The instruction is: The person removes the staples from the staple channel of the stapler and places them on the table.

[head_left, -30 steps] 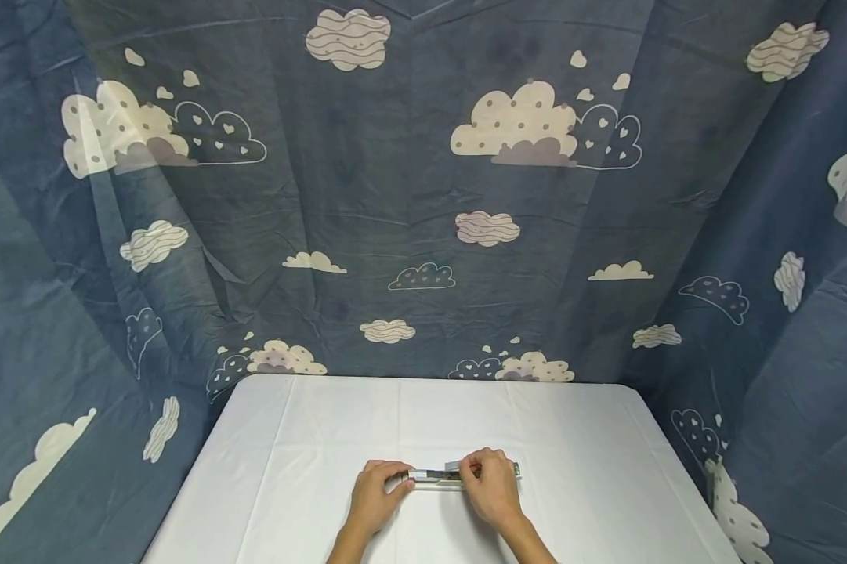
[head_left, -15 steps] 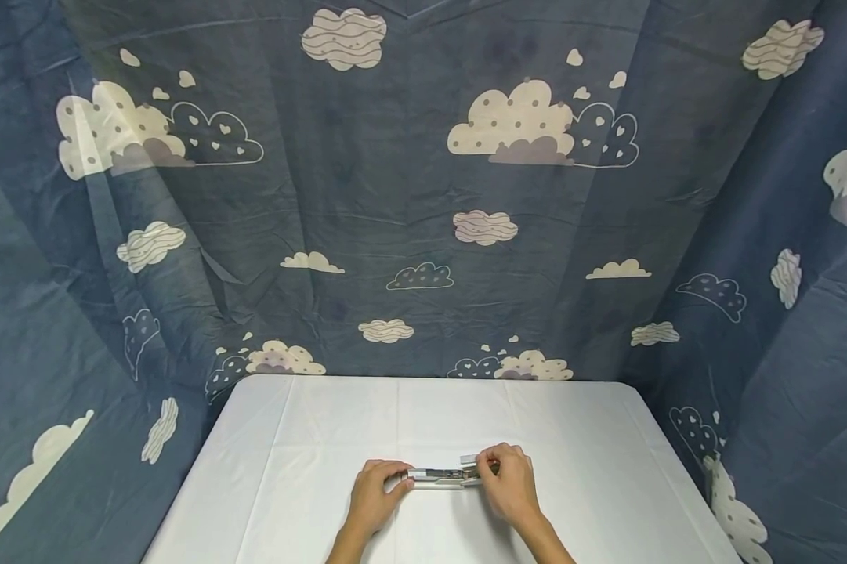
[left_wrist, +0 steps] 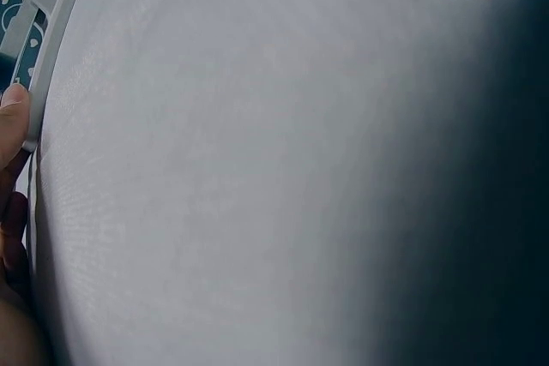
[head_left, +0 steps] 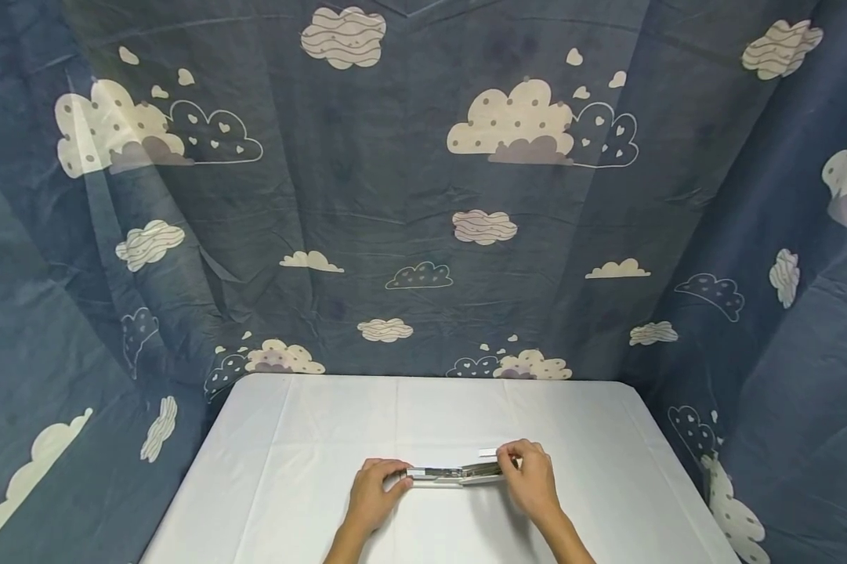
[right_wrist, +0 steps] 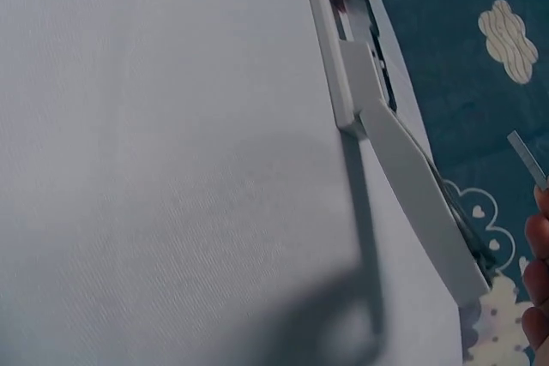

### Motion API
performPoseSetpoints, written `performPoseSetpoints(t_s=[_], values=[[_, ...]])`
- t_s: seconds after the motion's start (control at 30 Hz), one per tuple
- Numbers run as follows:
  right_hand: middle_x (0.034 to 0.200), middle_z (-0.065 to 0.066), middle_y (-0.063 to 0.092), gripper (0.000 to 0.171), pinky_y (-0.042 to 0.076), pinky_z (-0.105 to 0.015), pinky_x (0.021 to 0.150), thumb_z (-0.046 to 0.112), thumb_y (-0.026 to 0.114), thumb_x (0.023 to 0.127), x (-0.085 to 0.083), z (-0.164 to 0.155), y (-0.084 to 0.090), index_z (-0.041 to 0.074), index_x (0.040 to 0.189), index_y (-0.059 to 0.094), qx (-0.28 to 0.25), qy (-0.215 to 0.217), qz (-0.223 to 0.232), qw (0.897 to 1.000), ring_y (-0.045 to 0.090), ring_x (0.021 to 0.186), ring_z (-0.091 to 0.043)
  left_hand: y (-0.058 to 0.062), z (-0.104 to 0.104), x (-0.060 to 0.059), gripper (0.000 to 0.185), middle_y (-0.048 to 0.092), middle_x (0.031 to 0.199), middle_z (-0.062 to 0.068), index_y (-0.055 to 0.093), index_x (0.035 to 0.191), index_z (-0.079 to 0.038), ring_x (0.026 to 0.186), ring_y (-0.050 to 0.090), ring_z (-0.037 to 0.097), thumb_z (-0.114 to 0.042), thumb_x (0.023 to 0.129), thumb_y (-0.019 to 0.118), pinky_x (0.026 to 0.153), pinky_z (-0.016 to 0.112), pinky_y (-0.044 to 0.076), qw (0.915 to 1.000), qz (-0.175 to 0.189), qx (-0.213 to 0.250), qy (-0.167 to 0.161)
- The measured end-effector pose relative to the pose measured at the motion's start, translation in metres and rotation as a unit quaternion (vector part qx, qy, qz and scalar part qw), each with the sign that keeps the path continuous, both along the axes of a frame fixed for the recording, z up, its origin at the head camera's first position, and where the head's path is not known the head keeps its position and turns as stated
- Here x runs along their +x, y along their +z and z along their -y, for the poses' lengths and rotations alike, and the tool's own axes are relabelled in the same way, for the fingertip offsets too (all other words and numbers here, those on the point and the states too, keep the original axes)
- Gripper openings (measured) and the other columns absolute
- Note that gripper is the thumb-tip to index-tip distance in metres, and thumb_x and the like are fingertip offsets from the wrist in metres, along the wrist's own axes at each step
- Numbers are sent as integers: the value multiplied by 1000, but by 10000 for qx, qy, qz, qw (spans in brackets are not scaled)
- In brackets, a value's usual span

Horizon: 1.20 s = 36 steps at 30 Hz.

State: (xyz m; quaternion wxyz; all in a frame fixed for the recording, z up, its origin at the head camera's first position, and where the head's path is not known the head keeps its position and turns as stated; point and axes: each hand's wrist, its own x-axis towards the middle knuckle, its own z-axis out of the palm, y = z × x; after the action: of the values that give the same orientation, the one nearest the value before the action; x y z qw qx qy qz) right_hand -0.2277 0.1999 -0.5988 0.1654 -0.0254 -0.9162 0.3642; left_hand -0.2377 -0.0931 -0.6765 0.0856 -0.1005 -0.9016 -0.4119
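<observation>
A stapler [head_left: 433, 478] with a pale body lies opened out on the white table, its lid [right_wrist: 416, 203] swung back to the right and tilted up. My left hand [head_left: 375, 489] grips its left end between thumb and fingers. In the left wrist view, the thumb of the left hand [left_wrist: 12, 126] presses on the stapler's pale edge [left_wrist: 56, 49]. Above the lid, my right hand [head_left: 531, 479] pinches a short grey strip [head_left: 487, 453], which looks like staples. The right wrist view shows this strip [right_wrist: 527, 159] apart from the lid; the pinching thumb is mostly hidden there.
A white cloth-covered table [head_left: 324, 423] extends around the hands, with faint crease lines. Behind and at both sides hangs a dark blue curtain [head_left: 395, 180] printed with clouds.
My right hand has moved right and slightly up with the strip, away from the stapler's middle. The stapler's lid shows more as it opens out to the right. The left hand stays put.
</observation>
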Motion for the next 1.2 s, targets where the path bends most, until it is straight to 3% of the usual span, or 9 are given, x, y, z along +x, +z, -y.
performPoseSetpoints(t_s=[0.27,0.53,0.83,0.97,1.2], values=[[97,-6,72,17,43,-41,85,18,65,99,-2,-23,3,5,96,76,-127,-249,278,9992,57,96,-23,1,-1,2,22,77,112,-13,78,107,-32,105,61,15,-36,86,81,91,42,47,9998,-147,-59,112],[96,-7,72,17,44,-39,81,17,65,100,1,-44,-3,5,95,76,-38,-318,174,9993,58,94,-24,4,0,2,22,77,115,-10,78,108,-29,107,61,18,-36,87,80,93,46,48,9999,-124,-33,17],[99,-10,68,21,42,-33,75,18,60,103,4,-66,-15,1,101,72,-224,-573,429,9972,56,92,-23,4,0,3,22,77,116,-10,78,108,-27,108,61,18,-37,88,78,93,46,47,10000,-61,-36,12],[100,-11,68,24,43,-33,76,19,57,104,4,-74,-22,0,101,71,-122,-495,561,9971,56,92,-23,3,1,1,22,77,116,-10,78,108,-28,108,61,18,-38,88,78,94,45,47,10000,-68,-51,27],[87,-6,64,23,41,-31,72,17,58,104,4,-83,-38,-1,99,71,169,-358,770,9962,52,83,-19,0,0,1,22,77,114,-11,79,107,-28,106,62,17,-37,87,79,92,45,48,9997,-247,-60,10]])
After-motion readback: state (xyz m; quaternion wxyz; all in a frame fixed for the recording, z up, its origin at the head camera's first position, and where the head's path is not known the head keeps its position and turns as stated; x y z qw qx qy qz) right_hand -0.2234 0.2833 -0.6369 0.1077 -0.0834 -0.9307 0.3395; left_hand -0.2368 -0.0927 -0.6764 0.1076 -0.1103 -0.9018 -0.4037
